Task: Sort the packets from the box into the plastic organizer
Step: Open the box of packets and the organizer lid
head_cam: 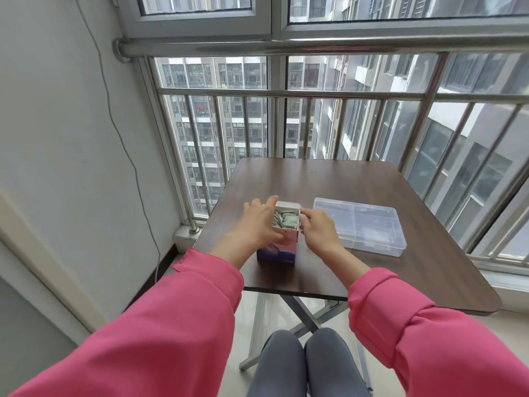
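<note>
Dark wood table filling the middle of the view, window bars behind.

Plastic organizer at 3 o'clock of the box, just beside the right hand, flat on the table, clear lid apparently shut; compartment layout not legible through the plastic. Judged light and rigid, likely slick-walled; best held by the long edges or rim when opening.

Box at table centre, upright, top flaps open, blue-and-pink print on the near face. Thin card, judged light and easily crushed or tipped; best steadied low on the side walls, not squeezed at the open mouth.

Left hand at 9 o'clock of the box, palm against the left wall, fingers extended over the far rim, bracing but not curled round it. Right hand at 3 o'clock of the box, fingers curled at the right top edge, apparently pinching the flap; exact contact hard to confirm.

Packets inside the box mouth, greenish-white, packed on edge, none removed yet. Judged very light, thin, flexible, probably smooth-filmed and prone to slipping; best pinched at an upper corner between thumb and forefinger, one or a few at a time, lifted straight up to avoid dragging neighbours out.
</note>
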`<state>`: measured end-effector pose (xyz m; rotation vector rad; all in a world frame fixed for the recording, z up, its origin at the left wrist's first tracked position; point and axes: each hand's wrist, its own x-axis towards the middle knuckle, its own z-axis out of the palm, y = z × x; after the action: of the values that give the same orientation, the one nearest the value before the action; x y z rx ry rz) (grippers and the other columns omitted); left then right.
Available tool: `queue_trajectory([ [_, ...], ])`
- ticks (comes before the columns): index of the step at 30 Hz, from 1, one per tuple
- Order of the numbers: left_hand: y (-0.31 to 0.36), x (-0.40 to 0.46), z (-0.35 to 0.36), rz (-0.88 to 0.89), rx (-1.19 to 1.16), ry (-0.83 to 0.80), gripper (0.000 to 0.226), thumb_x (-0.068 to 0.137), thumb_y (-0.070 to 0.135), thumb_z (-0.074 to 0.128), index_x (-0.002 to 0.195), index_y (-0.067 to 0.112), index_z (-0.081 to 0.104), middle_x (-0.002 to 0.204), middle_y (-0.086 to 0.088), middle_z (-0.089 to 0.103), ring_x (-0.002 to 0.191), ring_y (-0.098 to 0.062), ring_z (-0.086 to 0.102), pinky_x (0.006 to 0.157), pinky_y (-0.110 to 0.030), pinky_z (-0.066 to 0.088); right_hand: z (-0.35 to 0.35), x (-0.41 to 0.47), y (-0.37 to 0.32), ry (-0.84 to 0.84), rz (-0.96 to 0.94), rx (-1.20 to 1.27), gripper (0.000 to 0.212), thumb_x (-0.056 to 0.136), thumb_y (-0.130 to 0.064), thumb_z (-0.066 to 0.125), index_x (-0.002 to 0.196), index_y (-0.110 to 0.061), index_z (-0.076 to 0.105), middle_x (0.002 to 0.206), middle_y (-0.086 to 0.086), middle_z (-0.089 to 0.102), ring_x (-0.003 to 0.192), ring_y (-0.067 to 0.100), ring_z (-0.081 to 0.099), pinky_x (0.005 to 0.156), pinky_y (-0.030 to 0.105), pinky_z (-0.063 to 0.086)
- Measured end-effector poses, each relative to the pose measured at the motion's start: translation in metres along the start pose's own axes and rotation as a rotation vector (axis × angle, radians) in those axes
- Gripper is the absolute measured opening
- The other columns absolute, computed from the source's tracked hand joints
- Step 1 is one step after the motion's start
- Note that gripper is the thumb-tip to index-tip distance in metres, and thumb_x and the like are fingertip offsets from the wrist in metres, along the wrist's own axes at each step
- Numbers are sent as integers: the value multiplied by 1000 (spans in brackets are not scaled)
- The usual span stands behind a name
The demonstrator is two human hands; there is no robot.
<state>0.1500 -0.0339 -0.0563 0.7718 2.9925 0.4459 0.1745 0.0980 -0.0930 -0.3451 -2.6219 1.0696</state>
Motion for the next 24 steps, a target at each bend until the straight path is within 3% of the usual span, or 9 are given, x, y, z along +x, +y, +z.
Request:
queue_trajectory([
  [6, -12, 13, 4, -104, 39, 34, 88, 75, 38, 75, 141, 6, 27, 135, -22, 37, 126, -36, 33, 103, -35, 27, 12, -3, 7, -216, 76, 269, 27, 96, -13, 42, 99, 5, 63, 97, 23, 66, 96, 33, 63, 94, 50, 47],
  [8, -10, 13, 7, -114, 70, 41, 93, 76, 38, 71, 147, 9, 18, 149, -27, 18, 140, -39, 15, 112, -39, 18, 1, -5, 9, -245, 45, 229, 29, 96, -17, 43, 100, 4, 62, 86, 17, 61, 84, 25, 57, 96, 52, 44],
  [10, 6, 10, 11, -15, 125, 130, 87, 79, 34, 61, 148, 10, 15, 154, -25, 5, 144, -35, 1, 116, -38, 7, -18, -3, 20, -219, 24, 141, 30, 97, -16, 43, 109, 4, 61, 95, 17, 63, 87, 21, 53, 96, 45, 41],
  [13, 32, 5, 21, 324, -28, 380, 60, 77, 15, 39, 135, 1, 41, 141, -21, 39, 134, -34, 32, 112, -35, 25, -47, -3, 45, -132, 19, -84, 35, 97, -15, 46, 128, -3, 55, 127, 11, 59, 117, 22, 53, 95, 27, 31],
  [16, 65, 15, 44, 482, 17, 153, 42, 80, -1, 45, 122, -1, 52, 122, -17, 53, 118, -33, 46, 99, -39, 40, -71, -2, 82, -56, 29, -260, 38, 95, -19, 51, 130, -3, 52, 132, 15, 54, 125, 27, 46, 98, 26, 26],
  [19, 83, 36, 67, 415, 295, -29, 39, 90, 4, 44, 128, -1, 43, 135, -16, 42, 130, -30, 36, 103, -38, 34, -87, -1, 110, -86, 57, -450, 55, 90, -29, 60, 136, -3, 43, 143, 15, 41, 135, 26, 33, 108, 30, 23],
  [21, 87, 51, 78, 385, 492, -59, 49, 94, 5, 39, 140, -6, 27, 145, -21, 32, 137, -33, 26, 111, -38, 21, -96, -2, 121, -137, 77, -559, 67, 86, -35, 65, 140, -5, 37, 146, 16, 34, 137, 27, 29, 110, 35, 29],
  [22, 85, 55, 81, 346, 525, -43, 51, 95, 4, 38, 142, -7, 22, 145, -22, 32, 137, -34, 27, 110, -40, 23, -97, -4, 122, -164, 75, -608, 69, 85, -35, 65, 141, -7, 34, 144, 15, 34, 136, 27, 31, 107, 36, 33],
  [24, 87, 61, 84, 288, 500, -1, 46, 93, 1, 39, 138, -3, 32, 135, -19, 44, 127, -34, 41, 101, -40, 37, -98, -4, 126, -193, 61, -698, 68, 88, -30, 61, 144, -10, 28, 139, 12, 36, 132, 28, 35, 101, 36, 38],
])
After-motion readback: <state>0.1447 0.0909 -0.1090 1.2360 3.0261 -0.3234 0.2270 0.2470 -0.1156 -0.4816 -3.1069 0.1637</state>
